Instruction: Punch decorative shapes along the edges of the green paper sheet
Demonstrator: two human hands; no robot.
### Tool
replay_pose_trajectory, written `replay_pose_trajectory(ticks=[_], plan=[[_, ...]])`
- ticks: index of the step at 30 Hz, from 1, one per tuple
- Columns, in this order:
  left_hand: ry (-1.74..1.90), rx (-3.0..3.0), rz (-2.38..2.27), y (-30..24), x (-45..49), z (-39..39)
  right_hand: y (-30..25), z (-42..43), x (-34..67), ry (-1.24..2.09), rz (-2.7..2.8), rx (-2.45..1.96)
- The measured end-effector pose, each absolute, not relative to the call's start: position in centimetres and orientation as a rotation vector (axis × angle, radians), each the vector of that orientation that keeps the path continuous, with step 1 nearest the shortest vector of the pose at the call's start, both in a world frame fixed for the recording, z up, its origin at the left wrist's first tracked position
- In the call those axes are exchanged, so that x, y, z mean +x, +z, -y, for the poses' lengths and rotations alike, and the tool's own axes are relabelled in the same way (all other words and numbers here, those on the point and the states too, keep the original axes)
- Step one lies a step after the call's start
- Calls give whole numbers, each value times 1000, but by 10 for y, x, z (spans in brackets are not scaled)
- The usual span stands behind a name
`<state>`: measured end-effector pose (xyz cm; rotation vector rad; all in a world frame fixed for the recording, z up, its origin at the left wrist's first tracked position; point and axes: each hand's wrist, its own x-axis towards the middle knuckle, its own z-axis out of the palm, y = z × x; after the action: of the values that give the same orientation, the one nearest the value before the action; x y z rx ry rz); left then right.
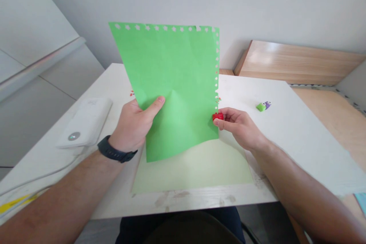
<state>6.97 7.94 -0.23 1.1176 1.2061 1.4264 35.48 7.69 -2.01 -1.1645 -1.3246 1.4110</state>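
Note:
My left hand (134, 124) pinches a green sheet of paper (174, 84) by its lower left part and holds it upright above the white table (286, 129). Small shapes are punched along the sheet's top and right edges. My right hand (238, 126) is closed on a small red punch (217, 116) set against the sheet's right edge, low down. A black watch is on my left wrist.
A pale green sheet (194, 171) lies flat on the table under the raised one. A green and a purple small punch (263, 106) sit to the right. A white device (85, 122) with a cable lies at the left. Wooden boards (297, 61) stand behind.

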Motion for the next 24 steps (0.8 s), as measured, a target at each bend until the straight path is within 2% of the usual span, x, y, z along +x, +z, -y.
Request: replay_pose_trajectory(ticks=[15,24], plan=[[1432,1117,-1256,-2,70,-81,-24,-81,359,1452,1323,-1218],[1445,1125,-1310,-8,64,-85,-21,-94,371,1325,1186,-1224]])
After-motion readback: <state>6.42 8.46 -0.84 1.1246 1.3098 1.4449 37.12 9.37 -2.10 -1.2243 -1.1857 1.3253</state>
